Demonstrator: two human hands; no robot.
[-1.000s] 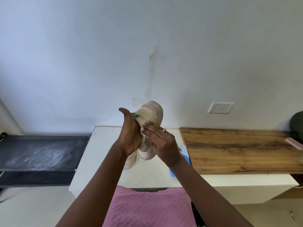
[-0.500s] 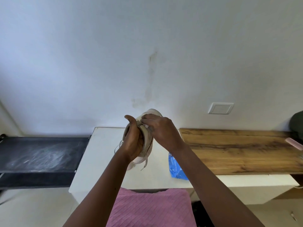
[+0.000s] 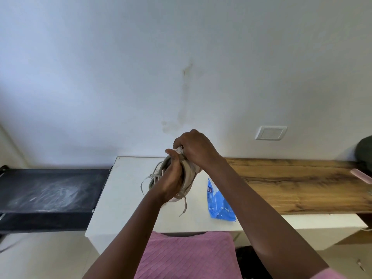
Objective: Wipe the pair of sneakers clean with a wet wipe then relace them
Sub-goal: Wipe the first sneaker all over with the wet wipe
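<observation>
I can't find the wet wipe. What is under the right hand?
A white bit of wipe shows under the right hand, on the upper end of the sneaker; the hand covers the rest.

Sneaker (image 3: 188, 175) matt beige cloth; wipes pack (image 3: 220, 205) glossy blue plastic; shelf top (image 3: 291, 184) rough-grained wood.

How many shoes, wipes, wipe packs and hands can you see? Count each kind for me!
sneaker: 1
wet wipe: 1
blue wipe pack: 1
hands: 2 (left hand holding the sneaker, right hand pinching the wet wipe)
Total: 5
</observation>
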